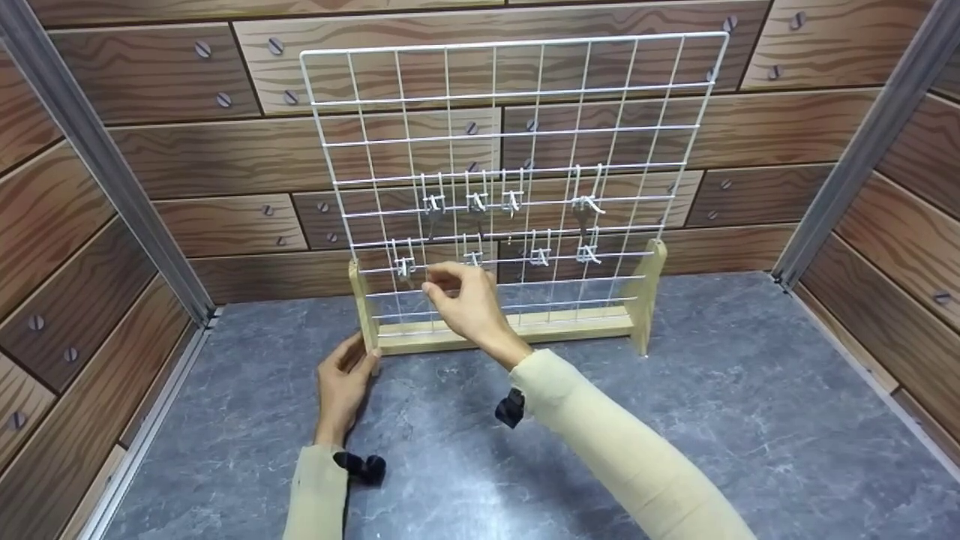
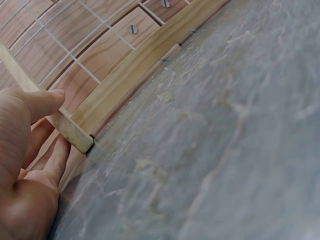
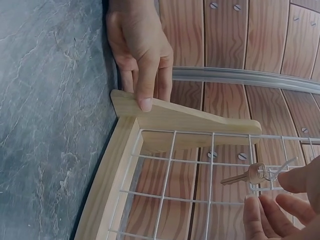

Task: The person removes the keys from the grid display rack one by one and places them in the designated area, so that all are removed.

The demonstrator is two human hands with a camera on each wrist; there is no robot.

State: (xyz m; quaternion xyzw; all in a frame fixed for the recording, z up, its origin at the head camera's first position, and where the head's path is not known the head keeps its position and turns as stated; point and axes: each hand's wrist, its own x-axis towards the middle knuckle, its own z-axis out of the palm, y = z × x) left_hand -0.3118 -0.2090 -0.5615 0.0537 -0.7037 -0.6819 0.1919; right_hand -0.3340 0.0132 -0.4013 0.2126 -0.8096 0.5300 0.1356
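A white wire grid rack [image 1: 517,139] stands upright in a wooden base [image 1: 570,324]. My left hand [image 1: 343,386] holds the base's left side piece [image 2: 75,132], thumb on one face and fingers behind it. Near the lower-left hook, my right hand [image 1: 469,300] has its thumb and fingers bent but apart. A key [image 3: 247,175] hangs from that white hook [image 3: 272,175] in the right wrist view, with the thumb tip right at the hook's end and the fingertips just below. More keys hang in the upper row, including one at the right [image 1: 583,214].
Other white hooks [image 1: 540,256] line two rows of the grid. The rack stands on a grey marbled tabletop [image 1: 720,420]. Wood-patterned panels [image 1: 615,52] close off the back and sides, with metal rails [image 1: 847,150] at the corners.
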